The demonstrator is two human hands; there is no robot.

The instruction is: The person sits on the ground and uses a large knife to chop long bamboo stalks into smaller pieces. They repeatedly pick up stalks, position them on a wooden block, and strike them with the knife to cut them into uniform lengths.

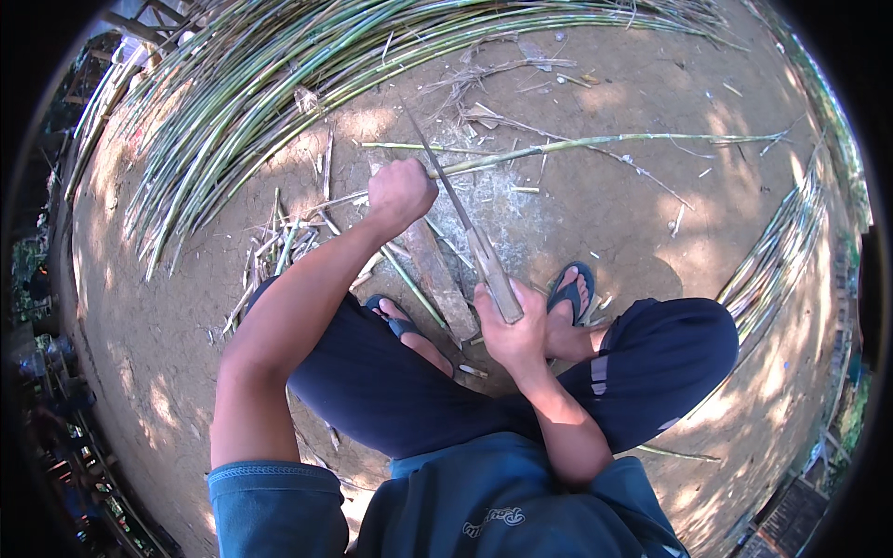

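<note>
My left hand (402,193) is closed in a fist around the near end of a thin green bamboo stalk (558,146), which runs off to the right. In my right hand (513,330) is the pale wooden handle of a hand saw (453,197). Its long, narrow blade points up and to the left and crosses the stalk just right of my left fist. The blade's teeth are too fine to make out. Beneath my hands lies a worn wooden board (433,270) between my feet. The stalk's end inside my fist is hidden.
A large heap of long green stalks (270,102) spreads across the far left. Another bundle (777,237) lies at the right. Short cut pieces (270,249) sit left of my knees, and pale dust (507,209) covers the ground near the board. My sandalled feet (569,293) flank it.
</note>
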